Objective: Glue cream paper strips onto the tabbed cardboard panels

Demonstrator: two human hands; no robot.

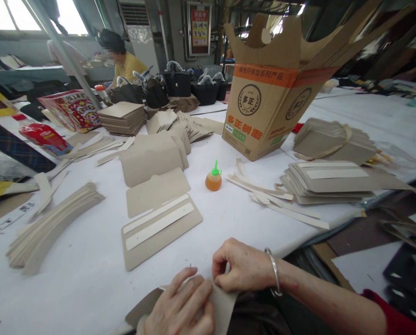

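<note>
A beige sheet panel [224, 308] lies at the near table edge, under both my hands, its left end bent up. My left hand [182, 304] rests across it with the fingers curved over and pressing on it; the thumb is hidden. With fingertips and thumb closed, my right hand [241, 267] pinches the panel's upper edge. Just beyond lies another beige panel [166, 235] bearing two pale strips [159, 225]. Behind that are a plain panel [158, 191] and a row of overlapping panels [151, 158]. A small round bottle [213, 181] of amber liquid with a green nozzle stands to their right.
Fanned strips [56, 225] lie at left. Loose strips [278, 197] and stacked panels [328, 184] are at right. A tall open carton [267, 107] stands behind. Further back are black handbags [176, 83] and a person in yellow [127, 67].
</note>
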